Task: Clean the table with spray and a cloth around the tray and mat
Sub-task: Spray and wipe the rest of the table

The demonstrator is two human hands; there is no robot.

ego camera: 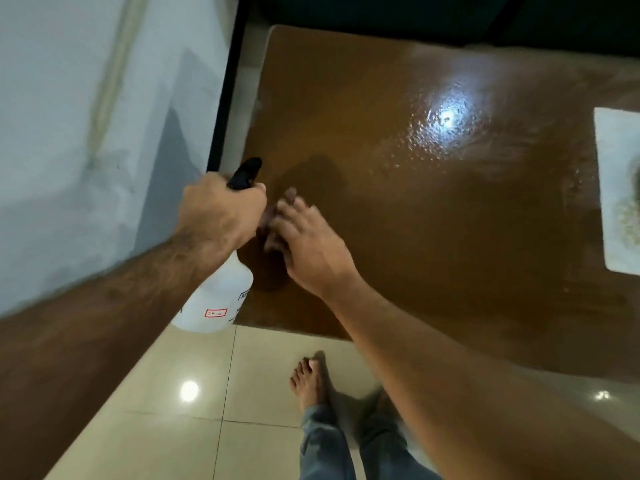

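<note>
My left hand (221, 213) grips the neck of a white spray bottle (221, 299) with a black trigger head (246, 173), held at the near left corner of the brown table (433, 220). Its nozzle points over the tabletop. My right hand (304, 244) hovers just right of the bottle with fingers spread and relaxed, holding nothing. The tabletop glistens with wet droplets around a light reflection. A white mat (620, 188) with a greenish print lies at the right edge of the view, cut off. No cloth or tray is visible.
A pale wall (86, 133) runs along the left, with a black frame strip (225, 98) beside the table. Beige floor tiles (207, 410) lie below the table's near edge. My bare foot (310, 379) and jeans stand there.
</note>
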